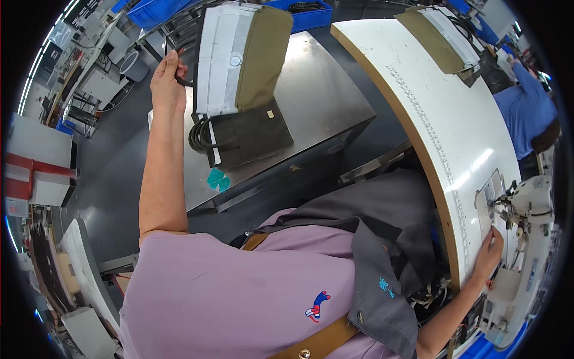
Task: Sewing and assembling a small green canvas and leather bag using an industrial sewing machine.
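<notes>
My left hand (170, 78) is raised at the upper left, its fingers closed on a black handle (185, 81) of an olive fabric panel (260, 60) with a white backing strip and round disc. The panel hangs over a dark stack of similar pieces with looped handles (251, 128), lying on a steel table (329, 102). My right hand (487, 257) rests at the white sewing machine (529, 197), fingers bent beside the needle area on the curved white tabletop (430, 78); whatever is between them is hidden. A teal cloth piece (218, 179) lies near the steel table's front edge.
Another olive and white piece (427, 48) lies at the far end of the white tabletop. A co-worker in blue (523, 113) sits at the right. Blue crates (311, 15) stand behind the steel table. More workstations (89, 78) and a grey bin (134, 66) are at the left.
</notes>
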{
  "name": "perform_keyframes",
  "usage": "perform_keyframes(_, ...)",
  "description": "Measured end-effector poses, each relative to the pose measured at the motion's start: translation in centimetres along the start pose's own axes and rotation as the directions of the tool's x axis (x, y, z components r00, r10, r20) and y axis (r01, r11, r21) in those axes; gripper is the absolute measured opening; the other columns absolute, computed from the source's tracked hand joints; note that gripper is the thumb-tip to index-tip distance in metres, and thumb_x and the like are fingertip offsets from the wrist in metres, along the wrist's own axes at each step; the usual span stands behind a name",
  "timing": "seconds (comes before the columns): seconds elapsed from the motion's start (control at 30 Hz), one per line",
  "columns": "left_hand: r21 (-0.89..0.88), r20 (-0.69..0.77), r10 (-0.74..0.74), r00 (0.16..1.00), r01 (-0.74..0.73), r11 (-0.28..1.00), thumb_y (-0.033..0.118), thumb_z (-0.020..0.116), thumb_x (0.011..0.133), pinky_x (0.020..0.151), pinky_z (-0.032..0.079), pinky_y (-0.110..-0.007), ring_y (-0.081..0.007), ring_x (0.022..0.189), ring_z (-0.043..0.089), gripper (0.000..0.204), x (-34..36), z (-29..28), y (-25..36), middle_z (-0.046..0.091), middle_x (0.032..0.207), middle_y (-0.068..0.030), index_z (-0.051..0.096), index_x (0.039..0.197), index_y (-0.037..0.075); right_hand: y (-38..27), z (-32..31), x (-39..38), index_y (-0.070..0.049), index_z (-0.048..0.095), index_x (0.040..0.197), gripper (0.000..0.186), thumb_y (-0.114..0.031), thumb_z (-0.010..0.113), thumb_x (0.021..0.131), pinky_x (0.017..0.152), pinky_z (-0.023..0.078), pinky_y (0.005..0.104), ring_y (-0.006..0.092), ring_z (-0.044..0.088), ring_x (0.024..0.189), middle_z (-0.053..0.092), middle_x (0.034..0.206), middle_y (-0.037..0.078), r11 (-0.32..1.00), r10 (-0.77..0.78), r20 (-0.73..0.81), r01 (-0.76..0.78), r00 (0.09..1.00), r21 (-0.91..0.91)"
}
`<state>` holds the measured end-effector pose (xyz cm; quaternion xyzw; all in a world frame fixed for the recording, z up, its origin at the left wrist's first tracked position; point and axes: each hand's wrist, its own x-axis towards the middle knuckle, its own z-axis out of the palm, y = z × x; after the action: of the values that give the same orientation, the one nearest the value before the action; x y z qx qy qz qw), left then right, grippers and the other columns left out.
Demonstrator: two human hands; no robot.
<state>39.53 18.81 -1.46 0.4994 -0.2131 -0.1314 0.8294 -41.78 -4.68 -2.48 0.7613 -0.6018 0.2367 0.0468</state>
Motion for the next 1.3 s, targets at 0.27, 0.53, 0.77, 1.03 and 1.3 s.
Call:
perform_keyframes(0.27, -0.066, 0.037, -0.132, 0.991, 0.135, 0.989, 0.024, 0.070, 0.101, 0.072, 0.047, -0.026, -0.0078, 0.067, 0.046, 0.032, -0.4, -1.0, -1.8, 0.053, 0.077, 0.0020, 0.066, 0.116, -0.004, 0.8, 0.1, -0.3, 0.000, 0.066, 0.128, 0.030, -0.018, 0.055, 0.108, 0.102, 0.049, 0.0390, 0.0303, 0.063, 0.118, 0.065, 0.126, 0.016, 0.999, 0.046, 0.029, -0.047, 0.999, 0.028)
perform_keyframes(0.53, 0.639, -0.430, 0.050, 0.901, 0.265, 0.722, 0.020, 0.071, 0.096, 0.080, 0.055, -0.035, -0.0210, 0.078, 0.063, 0.021, -4.1, -15.4, -15.7, 0.063, 0.083, -0.0053, 0.072, 0.106, 0.001, -0.1, 0.6, 0.4, 0.001, 0.066, 0.128, 0.030, -0.018, 0.054, 0.108, 0.102, 0.049, 0.0383, 0.0301, 0.062, 0.119, 0.065, 0.128, 0.016, 1.000, 0.010, 0.035, -0.010, 0.999, 0.015)
perform_keyframes(0.77, 0.472, -0.070, -0.034, 0.997, 0.063, 0.879, 0.016, 0.073, 0.094, 0.087, 0.046, -0.029, -0.0119, 0.095, 0.056, 0.014, -6.9, -0.6, -11.9, 0.065, 0.108, -0.0047, 0.071, 0.101, 0.005, -1.1, 0.0, -0.6, 0.000, 0.068, 0.125, 0.027, -0.011, 0.055, 0.104, 0.102, 0.049, 0.0391, 0.0331, 0.063, 0.117, 0.067, 0.125, 0.018, 0.999, 0.011, -0.008, -0.012, 1.000, -0.043)
perform_keyframes(1.03, -0.372, 0.911, 0.203, -0.360, -0.500, 0.782, 0.023, 0.088, 0.071, 0.097, 0.047, -0.040, -0.0243, 0.098, 0.067, 0.026, -25.1, 28.0, 8.0, 0.068, 0.092, -0.0052, 0.063, 0.072, 0.015, -3.0, 1.0, -1.1, -0.004, 0.073, 0.110, 0.023, -0.005, 0.067, 0.088, 0.093, 0.053, 0.0454, 0.0386, 0.065, 0.105, 0.071, 0.111, 0.016, 1.000, -0.001, -0.198, -0.005, 0.980, -0.027)
perform_keyframes(1.3, -0.728, 0.333, 0.491, -0.805, 0.111, 0.676, 0.013, 0.067, 0.082, 0.097, 0.053, -0.043, -0.0181, 0.081, 0.069, 0.012, -37.6, 38.6, 13.8, 0.067, 0.088, -0.0046, 0.073, 0.090, 0.008, -4.5, 1.8, -0.6, -0.010, 0.074, 0.093, 0.015, -0.015, 0.063, 0.085, 0.088, 0.050, 0.0468, 0.0309, 0.064, 0.103, 0.069, 0.102, 0.009, 1.000, 0.016, -0.257, -0.022, 0.966, -0.021)
